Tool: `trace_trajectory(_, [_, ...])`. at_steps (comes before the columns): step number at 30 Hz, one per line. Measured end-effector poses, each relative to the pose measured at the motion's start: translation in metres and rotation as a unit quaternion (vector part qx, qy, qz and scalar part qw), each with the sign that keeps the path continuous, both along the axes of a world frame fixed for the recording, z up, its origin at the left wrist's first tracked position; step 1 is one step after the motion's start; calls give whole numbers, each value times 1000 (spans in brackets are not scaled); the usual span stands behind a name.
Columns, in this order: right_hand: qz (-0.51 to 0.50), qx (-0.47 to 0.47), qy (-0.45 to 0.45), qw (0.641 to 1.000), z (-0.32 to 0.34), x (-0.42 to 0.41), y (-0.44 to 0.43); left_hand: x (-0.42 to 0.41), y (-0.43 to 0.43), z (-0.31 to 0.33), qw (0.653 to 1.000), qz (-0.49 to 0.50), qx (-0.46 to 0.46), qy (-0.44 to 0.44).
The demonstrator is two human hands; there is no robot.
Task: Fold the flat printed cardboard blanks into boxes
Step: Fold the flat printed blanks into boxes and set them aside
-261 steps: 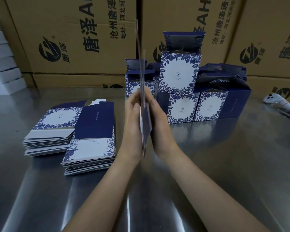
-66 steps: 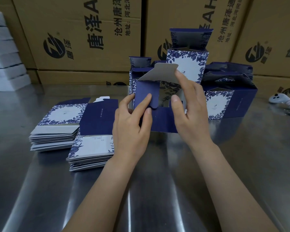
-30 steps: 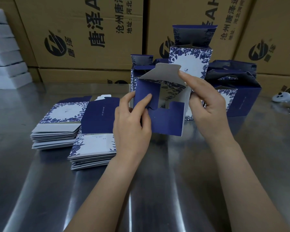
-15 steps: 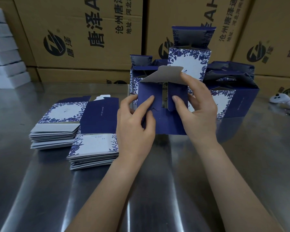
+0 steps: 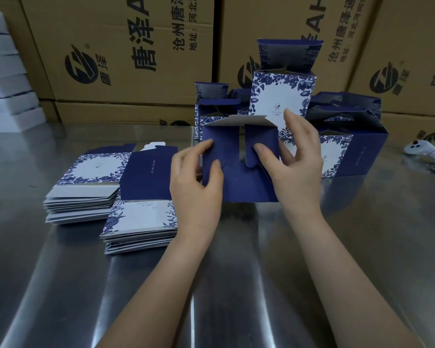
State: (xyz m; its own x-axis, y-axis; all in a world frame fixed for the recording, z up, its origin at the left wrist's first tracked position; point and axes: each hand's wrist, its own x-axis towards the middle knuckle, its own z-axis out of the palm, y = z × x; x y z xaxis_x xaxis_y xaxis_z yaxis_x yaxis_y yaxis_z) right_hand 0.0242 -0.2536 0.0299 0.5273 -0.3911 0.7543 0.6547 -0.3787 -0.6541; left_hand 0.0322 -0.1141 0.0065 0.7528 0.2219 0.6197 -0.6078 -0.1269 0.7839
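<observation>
- Being closed at frame centre, a box (image 5: 239, 184) is pinched by thumb and fingers of the left hand (image 5: 194, 187) and right hand (image 5: 299, 172); its flaps are half tucked.
- Done boxes (image 5: 281, 96) are piled behind it; blanks (image 5: 141, 217) at left are not yet folded.

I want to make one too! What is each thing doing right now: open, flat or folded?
Box in hands: half folded, two blue flaps pressed in, grey flap sticking up.
Left hand: grips the box's left side.
Right hand: grips its right side, thumb on a flap.
Blank stacks: flat, unfolded.
Finished boxes: standing, top lids open.
</observation>
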Motion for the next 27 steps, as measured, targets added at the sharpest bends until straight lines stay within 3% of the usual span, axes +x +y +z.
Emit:
trace_trajectory(3, [16, 52, 33, 998, 0, 2, 2, 0, 1, 3, 999, -23, -32, 20])
trace_trajectory(14, [156, 94, 52, 982, -3, 3, 6, 2, 5, 9, 988, -77, -117, 64])
trace_trajectory(17, [160, 128, 56, 977, -7, 6, 9, 4, 9, 11, 975, -107, -175, 87])
trace_trajectory(21, [143, 101, 62, 983, -11, 10, 13, 6, 9, 13, 958, -115, -246, 87])
trace_trajectory(27, [124, 98, 67, 985, -16, 11, 15, 7, 9, 11, 955, -93, -266, 90])
